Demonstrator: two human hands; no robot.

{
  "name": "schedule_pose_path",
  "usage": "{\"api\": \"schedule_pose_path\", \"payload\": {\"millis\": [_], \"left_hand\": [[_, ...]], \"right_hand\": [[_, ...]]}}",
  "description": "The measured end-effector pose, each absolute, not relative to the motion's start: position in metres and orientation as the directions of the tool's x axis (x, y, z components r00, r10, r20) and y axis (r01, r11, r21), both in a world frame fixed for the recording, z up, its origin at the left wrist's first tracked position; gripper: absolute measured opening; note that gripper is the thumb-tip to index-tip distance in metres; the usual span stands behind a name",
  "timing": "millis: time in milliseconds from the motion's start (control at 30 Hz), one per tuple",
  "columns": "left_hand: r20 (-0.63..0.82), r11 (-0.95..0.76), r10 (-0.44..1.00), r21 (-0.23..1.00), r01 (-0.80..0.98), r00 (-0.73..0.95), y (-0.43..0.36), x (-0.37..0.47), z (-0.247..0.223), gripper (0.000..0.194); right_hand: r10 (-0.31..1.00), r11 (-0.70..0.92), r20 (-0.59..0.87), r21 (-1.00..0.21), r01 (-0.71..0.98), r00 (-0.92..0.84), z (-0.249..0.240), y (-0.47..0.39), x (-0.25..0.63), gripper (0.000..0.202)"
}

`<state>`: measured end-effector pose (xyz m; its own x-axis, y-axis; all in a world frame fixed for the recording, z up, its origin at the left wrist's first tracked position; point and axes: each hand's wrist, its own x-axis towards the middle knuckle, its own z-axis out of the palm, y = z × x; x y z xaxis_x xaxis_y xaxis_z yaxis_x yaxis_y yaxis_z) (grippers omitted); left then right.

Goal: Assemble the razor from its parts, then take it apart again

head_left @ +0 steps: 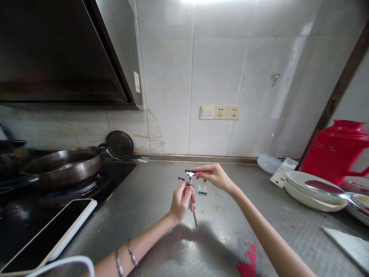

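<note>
A razor [190, 177] with a silver neck and a dark head is held upright above the metal counter. Its handle is wrapped by the fingers of my left hand [182, 202], which is closed. My right hand [212, 176] pinches the right end of the razor's dark head between thumb and fingertips. A thin greyish-brown curved piece [195, 218] shows below my left hand; whether it belongs to the razor I cannot tell. On the counter lie a small black piece [181, 178] left of the razor and a little clear case [202, 189] with a dark green edge.
At left, a pan [65, 163] sits on the black stove, and a phone [49, 238] lies nearer me. Stacked plates [314, 192] and a red thermos jug [336, 152] stand at right. A red patch [248, 261] marks the near counter [150, 207]. Sockets [221, 112] are on the wall.
</note>
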<state>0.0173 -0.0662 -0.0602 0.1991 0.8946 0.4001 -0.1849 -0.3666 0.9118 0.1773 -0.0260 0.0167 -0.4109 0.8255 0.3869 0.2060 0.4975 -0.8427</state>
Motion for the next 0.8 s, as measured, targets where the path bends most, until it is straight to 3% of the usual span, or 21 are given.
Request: {"api": "schedule_pose_path", "payload": {"millis": [500, 800], "left_hand": [[0.427, -0.416, 0.891, 0.904, -0.100, 0.155, -0.0694, 0.0201, -0.0626, 0.031], [0.415, -0.414, 0.903, 0.910, -0.033, 0.110, -0.0746, 0.0241, -0.0582, 0.031]], "right_hand": [[0.826, 0.504, 0.388, -0.834, 0.226, -0.409, 0.0182, -0.0294, 0.1747, 0.029], [0.827, 0.483, 0.400, -0.865, 0.135, -0.395, 0.0153, -0.0302, 0.1712, 0.034]]}}
